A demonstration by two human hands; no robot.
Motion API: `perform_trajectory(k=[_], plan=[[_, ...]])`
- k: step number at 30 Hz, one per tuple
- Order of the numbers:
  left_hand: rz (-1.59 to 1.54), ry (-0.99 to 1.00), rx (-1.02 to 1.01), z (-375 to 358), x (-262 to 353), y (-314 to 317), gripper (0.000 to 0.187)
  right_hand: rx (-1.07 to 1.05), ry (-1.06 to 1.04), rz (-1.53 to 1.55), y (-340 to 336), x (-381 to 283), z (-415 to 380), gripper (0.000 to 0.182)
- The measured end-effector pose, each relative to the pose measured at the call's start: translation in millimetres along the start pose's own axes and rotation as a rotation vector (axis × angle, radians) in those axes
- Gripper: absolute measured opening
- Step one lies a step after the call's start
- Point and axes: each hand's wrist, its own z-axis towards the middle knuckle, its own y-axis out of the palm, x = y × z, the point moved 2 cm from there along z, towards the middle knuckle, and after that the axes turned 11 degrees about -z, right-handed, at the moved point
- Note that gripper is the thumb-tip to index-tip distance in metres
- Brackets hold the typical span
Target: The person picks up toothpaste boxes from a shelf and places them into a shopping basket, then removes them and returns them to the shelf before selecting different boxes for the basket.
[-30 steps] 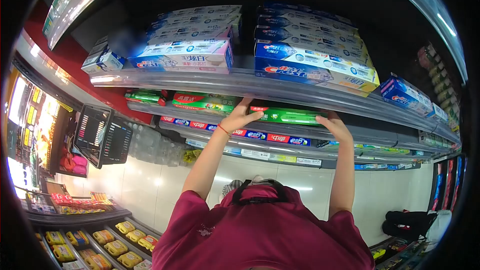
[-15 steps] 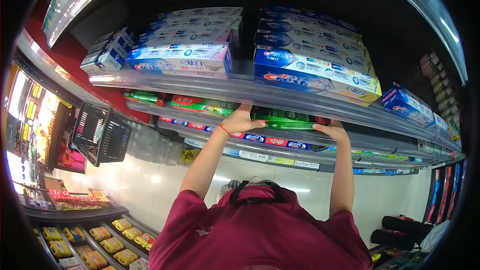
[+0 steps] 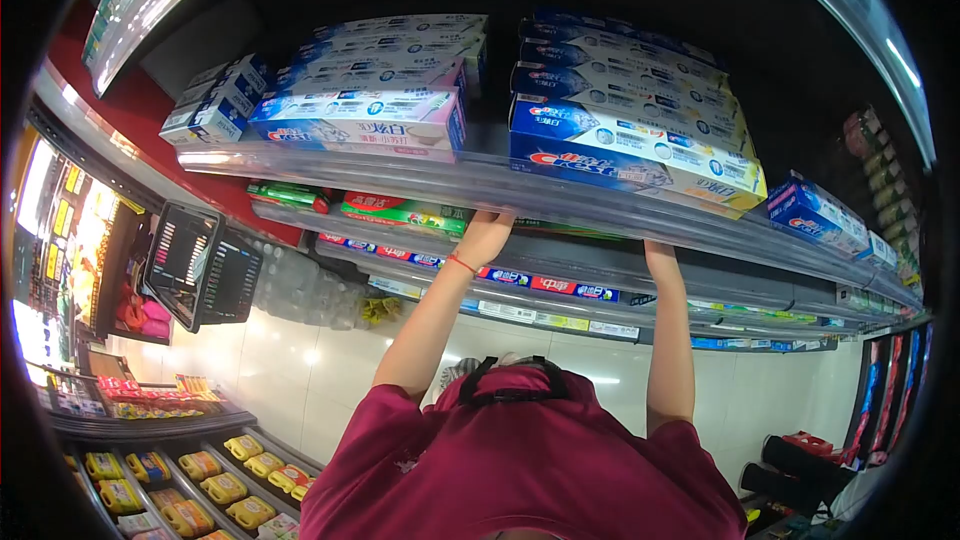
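Both arms reach under the edge of the upper shelf (image 3: 400, 172). My left hand (image 3: 490, 232), with a red string at its wrist, has its fingers hidden under that edge. A green box (image 3: 575, 230) shows only as a thin strip between the hands. At the right, my right hand (image 3: 660, 255) is also mostly hidden beneath the shelf. Red and green toothpaste boxes (image 3: 405, 213) lie just left of my left hand. Whether either hand grips the green box cannot be seen.
Blue and white Crest boxes (image 3: 635, 155) and pink-white boxes (image 3: 355, 122) are stacked on the upper shelf. Lower shelves hold red and blue boxes (image 3: 550, 285). A black basket (image 3: 205, 265) stands at the left, near yellow packs (image 3: 225, 488) in a display.
Both hands have moved deeper under the upper shelf, and their fingers are now out of sight. The green box between them has moved inward and is now mostly hidden.
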Motion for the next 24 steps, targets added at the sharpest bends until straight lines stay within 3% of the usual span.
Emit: perform_trajectory(k=[3, 6, 9, 12, 15, 21, 24], plan=[[0.05, -0.069, -0.01, -8, 16, 0, 0.049, 0.121, 0.099, 0.121, 13, 6, -3, 0.051], [0.037, 0.009, -0.037, -7, 12, -1, 0.05, 0.063, -0.007, 0.013, 13, 3, -10, 0.048], [0.082, -0.011, 0.001, -3, 2, -3, 0.05, 0.066, 0.087, 0.256, 3, -11, -16, 0.046], [0.233, 0.224, -0.077, 9, -15, -7, 0.05, -0.014, 0.122, 0.08, 14, 1, -20, 0.048], [0.104, 0.023, 0.021, -4, 0, -3, 0.05, -0.041, 0.121, -0.046, 10, -3, -31, 0.045], [0.13, 0.039, -0.007, -4, -5, -4, 0.052, -0.002, 0.102, -0.247, -26, -42, -40, 0.04], [-0.1, 0.137, 0.017, -10, -1, 6, 0.047, 0.043, 0.072, -0.307, -34, -52, -36, 0.037]])
